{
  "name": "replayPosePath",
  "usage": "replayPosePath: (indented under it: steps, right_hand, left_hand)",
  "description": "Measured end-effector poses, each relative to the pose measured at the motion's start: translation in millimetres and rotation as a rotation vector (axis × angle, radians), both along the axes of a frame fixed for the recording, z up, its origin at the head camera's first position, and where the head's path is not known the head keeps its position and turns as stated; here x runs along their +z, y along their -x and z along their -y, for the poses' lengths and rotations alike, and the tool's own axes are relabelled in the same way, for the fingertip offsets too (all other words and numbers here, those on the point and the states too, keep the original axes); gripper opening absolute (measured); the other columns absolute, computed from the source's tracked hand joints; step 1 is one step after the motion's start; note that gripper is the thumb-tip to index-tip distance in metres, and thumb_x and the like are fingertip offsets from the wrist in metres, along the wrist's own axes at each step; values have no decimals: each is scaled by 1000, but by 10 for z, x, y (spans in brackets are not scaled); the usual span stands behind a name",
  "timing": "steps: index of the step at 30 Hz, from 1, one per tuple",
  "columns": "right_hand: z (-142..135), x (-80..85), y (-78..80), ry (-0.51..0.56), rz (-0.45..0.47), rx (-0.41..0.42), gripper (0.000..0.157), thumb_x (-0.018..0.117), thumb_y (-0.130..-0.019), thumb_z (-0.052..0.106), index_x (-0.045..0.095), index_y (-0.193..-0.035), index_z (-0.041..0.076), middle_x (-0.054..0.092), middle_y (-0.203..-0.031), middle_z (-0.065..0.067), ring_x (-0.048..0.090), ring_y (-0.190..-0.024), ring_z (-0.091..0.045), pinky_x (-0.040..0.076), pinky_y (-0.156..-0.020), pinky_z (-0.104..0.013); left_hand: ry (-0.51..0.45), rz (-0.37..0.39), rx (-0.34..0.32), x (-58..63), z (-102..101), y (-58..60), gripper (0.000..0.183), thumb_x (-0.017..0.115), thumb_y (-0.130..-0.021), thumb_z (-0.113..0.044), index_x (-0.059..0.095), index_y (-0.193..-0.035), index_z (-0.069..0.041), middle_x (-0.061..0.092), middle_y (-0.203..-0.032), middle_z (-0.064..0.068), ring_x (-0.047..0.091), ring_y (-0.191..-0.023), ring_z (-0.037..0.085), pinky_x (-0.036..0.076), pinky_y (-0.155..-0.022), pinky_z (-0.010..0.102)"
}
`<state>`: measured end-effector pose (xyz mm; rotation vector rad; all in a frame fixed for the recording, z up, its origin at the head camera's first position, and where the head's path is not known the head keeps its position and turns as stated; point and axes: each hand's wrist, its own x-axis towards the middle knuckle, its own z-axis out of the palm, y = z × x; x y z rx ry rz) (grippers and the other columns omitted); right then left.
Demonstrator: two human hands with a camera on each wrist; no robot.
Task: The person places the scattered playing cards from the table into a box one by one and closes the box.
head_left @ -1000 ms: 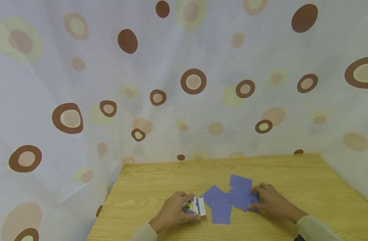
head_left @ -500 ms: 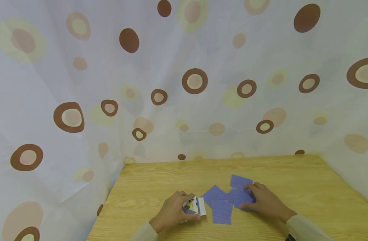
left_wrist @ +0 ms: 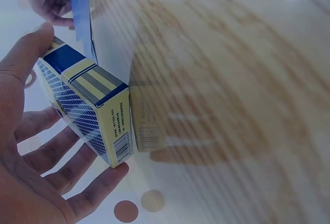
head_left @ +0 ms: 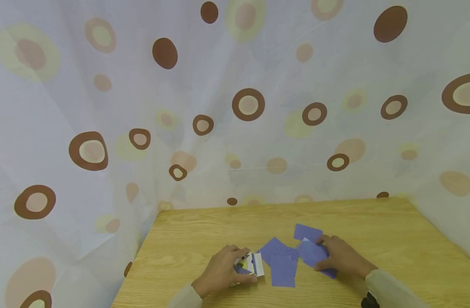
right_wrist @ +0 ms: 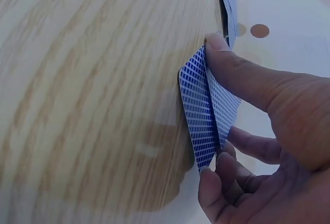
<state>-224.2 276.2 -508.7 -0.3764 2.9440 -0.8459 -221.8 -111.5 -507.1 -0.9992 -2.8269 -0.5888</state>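
Here, the left hand [head_left: 218, 270] grips the card box [left_wrist: 82, 92] on the tabletop [head_left: 204, 229], thumb on one side and fingers on the other, its white flap [head_left: 260, 265] standing out toward the cards. The right hand [head_left: 344, 256] holds blue-patterned cards [head_left: 311, 253] between thumb and fingers, partly over another blue card [head_left: 306, 232]. Between the two hands lie overlapping blue cards [head_left: 284, 272], patterned backs up. Behind hangs a white sheet [head_left: 273, 64] with brown, peach and yellow spots.

– Can anything on the box [left_wrist: 77, 112] be read?
– One cream side carries a barcode [left_wrist: 122, 148] and, near it, rows of dark print [left_wrist: 118, 120], too small to make out.
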Motion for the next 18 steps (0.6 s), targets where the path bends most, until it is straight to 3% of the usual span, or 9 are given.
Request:
replayPosePath:
  steps: [5,13,18]
  right_hand:
    - [-55,34,-14,-26,-25,-10,74,96,-67,39,64,-118,-4,62,-106,-14,60,-95,-28,53,-84,-52]
    - [-104,74,-32,8,-62,2,70,98,-66,30,60,-116,-2,64,-103,-11,61,-90,-23,53,-76,-42]
    - [-86,89,-16,-86,-129,19,70,96,-68,27,64,-118,-9,65,-103,-12,62,-92,-28,53,-81,-48]
  left_hand:
    - [7,12,4,22,-7,-10,83,74,-79,-71,64,-141,-17,66,-120,0,54,-99,6,49,-76,24]
    - [4,22,4,32,-16,-7,83,74,-79,-71,65,-140,-16,66,-120,1,54,-98,6,49,-75,24]
    - [-6,17,0,25,-5,-3,82,74,-80,-71,65,-140,-16,66,-119,-1,54,-99,6,49,-76,24]
